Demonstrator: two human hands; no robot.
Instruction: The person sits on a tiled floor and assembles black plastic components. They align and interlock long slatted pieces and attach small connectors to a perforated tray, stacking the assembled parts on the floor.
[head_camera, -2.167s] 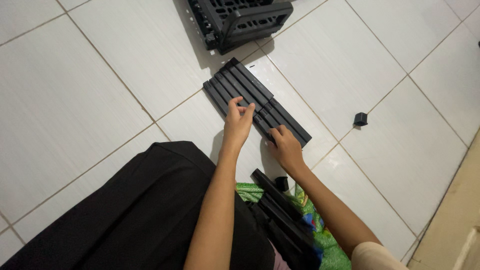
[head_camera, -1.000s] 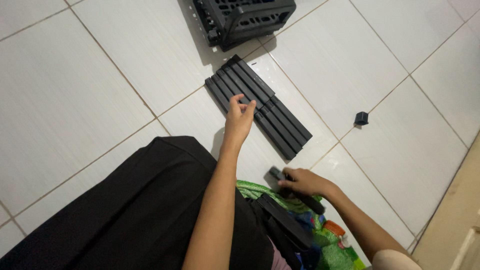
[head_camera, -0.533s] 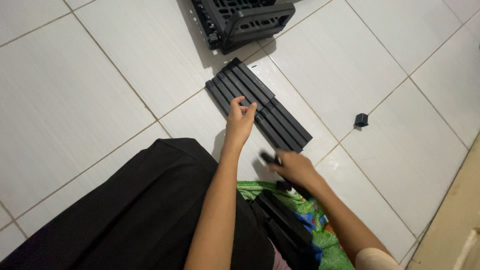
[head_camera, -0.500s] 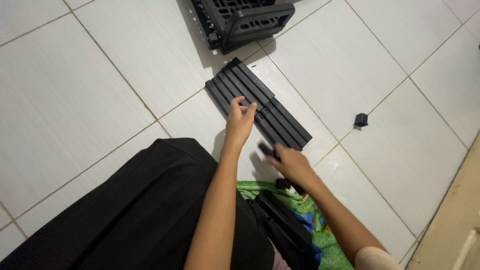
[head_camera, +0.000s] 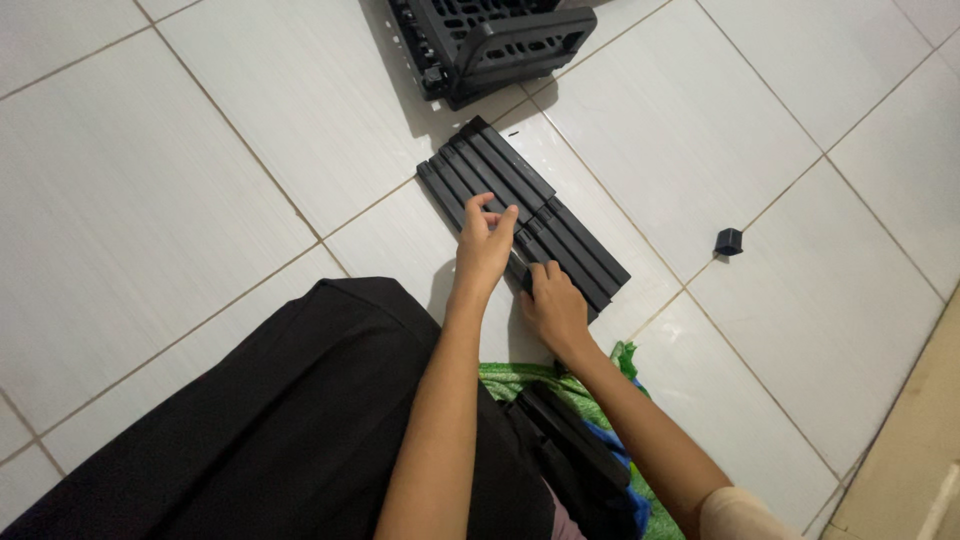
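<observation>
The right hand (head_camera: 553, 305), down by the green bag (head_camera: 520, 380) a second earlier, had returned to the row of black plastic bars (head_camera: 525, 215) on the white tiled floor (head_camera: 200, 150), fingers closed over a bar at the row's near edge. The left hand (head_camera: 485, 245) pinched the row's middle. The bars looked stiff, light and smooth, best gripped along their long sides. A black crate (head_camera: 490, 40) lay beyond.

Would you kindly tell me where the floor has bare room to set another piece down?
Bare tile lies left of the row of black bars and black crate, and right of the bars around the small black cap. It is crowded where the left hand and right hand rest on the bars, and at the green bag below.
</observation>
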